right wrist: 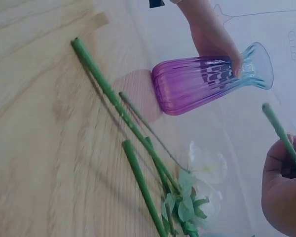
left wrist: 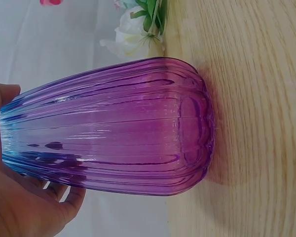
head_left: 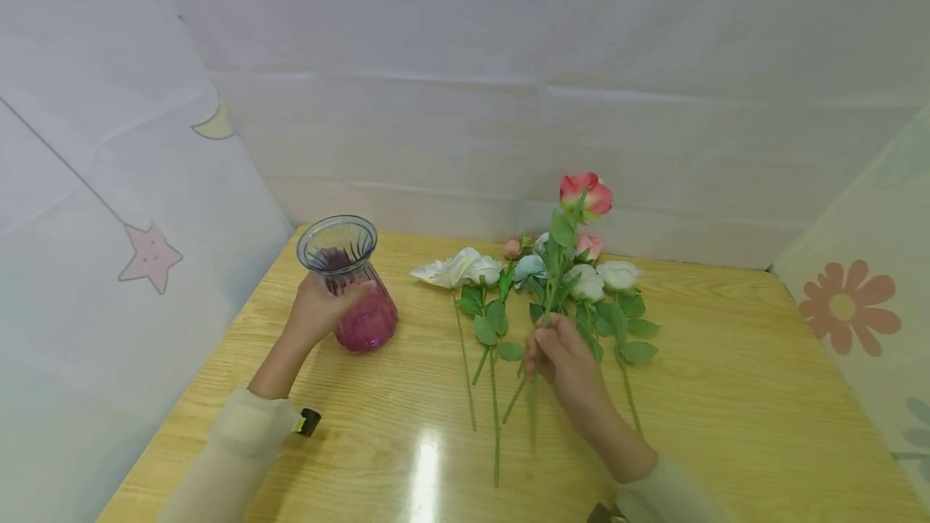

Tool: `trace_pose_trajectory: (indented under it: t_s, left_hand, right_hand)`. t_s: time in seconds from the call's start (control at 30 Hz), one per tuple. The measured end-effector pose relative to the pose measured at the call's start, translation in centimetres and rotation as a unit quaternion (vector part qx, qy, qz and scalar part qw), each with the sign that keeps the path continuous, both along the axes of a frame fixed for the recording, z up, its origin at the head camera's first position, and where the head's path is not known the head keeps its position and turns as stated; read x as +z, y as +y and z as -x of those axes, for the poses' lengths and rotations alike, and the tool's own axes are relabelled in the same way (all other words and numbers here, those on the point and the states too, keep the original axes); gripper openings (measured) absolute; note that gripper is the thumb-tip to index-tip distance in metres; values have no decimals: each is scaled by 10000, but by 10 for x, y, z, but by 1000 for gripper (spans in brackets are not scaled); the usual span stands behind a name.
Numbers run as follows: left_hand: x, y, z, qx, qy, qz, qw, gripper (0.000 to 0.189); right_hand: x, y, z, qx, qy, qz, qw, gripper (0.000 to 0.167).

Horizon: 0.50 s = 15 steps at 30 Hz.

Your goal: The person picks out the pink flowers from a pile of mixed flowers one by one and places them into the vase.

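A ribbed glass vase [head_left: 366, 321], blue at the rim and purple below, stands at the left of the wooden table. My left hand [head_left: 320, 309] grips it just under the flared neck, thumb across the near side. In the left wrist view, the purple body of the vase [left wrist: 133, 128] fills the middle. Over the flowers, my right hand [head_left: 570, 374] pinches the green stem of a red-pink rose [head_left: 585, 197], its bloom pointing up and away. The cut end of that stem [right wrist: 278, 127] juts past my fingers in the right wrist view.
Several artificial flowers lie on the table [head_left: 726, 394], among them a white flower [head_left: 446, 270], a pale blue flower [head_left: 530, 267], a white rose [head_left: 619, 274] and a pink flower [head_left: 589, 245]. Their stems point towards me. A pale cloth wall [head_left: 465, 144] rises behind the table.
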<state>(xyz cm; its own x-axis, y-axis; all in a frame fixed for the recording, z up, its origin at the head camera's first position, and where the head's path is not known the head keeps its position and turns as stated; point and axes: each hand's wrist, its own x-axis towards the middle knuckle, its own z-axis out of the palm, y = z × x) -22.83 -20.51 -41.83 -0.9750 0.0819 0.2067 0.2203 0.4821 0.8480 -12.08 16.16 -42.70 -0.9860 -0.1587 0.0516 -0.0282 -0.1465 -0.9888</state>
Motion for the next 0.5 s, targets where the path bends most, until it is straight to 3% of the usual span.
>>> trace_pose_trajectory:
  t_s: [0.3, 0.5]
  left_hand:
    - [-1, 1, 1, 5, -27, -9, 10000, 75]
    - [-2, 0, 1, 56, -8, 19, 10000, 76]
  right_hand:
    - [13, -18, 8, -56, -62, 301, 9995, 22]
    - [20, -29, 16, -116, 14, 480, 9988, 15]
